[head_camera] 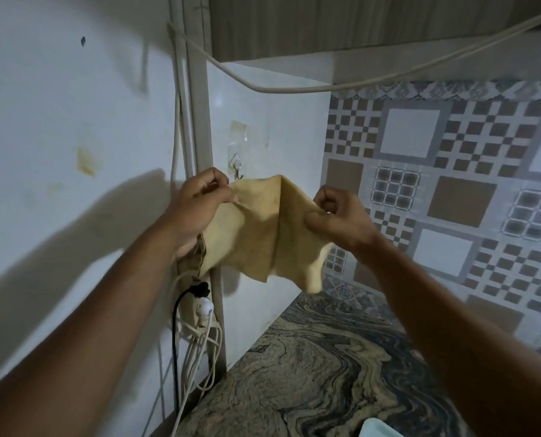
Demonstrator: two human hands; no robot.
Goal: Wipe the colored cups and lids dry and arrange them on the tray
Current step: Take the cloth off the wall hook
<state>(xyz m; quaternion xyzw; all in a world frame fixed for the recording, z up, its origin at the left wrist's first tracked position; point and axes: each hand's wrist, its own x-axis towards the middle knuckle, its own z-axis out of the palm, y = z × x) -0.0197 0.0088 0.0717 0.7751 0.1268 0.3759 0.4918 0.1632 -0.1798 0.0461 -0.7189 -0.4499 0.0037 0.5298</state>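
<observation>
At frame centre both hands pinch the top edge of a yellow cloth (pixel 263 228): the left hand (pixel 196 209) clamps its left corner, the right hand (pixel 341 216) its right, probably to spread it just below the wall hook (pixel 237 167). The cloth hangs free above the counter (pixel 310 367), with open room below. No cups, lids or tray can be made out; a pale object (pixel 378 428) peeks in at the bottom edge.

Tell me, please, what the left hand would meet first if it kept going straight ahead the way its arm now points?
Probably the clear adhesive wall hook just beyond the left hand, then the white wall panel behind it. Depth is hard to judge here.
</observation>
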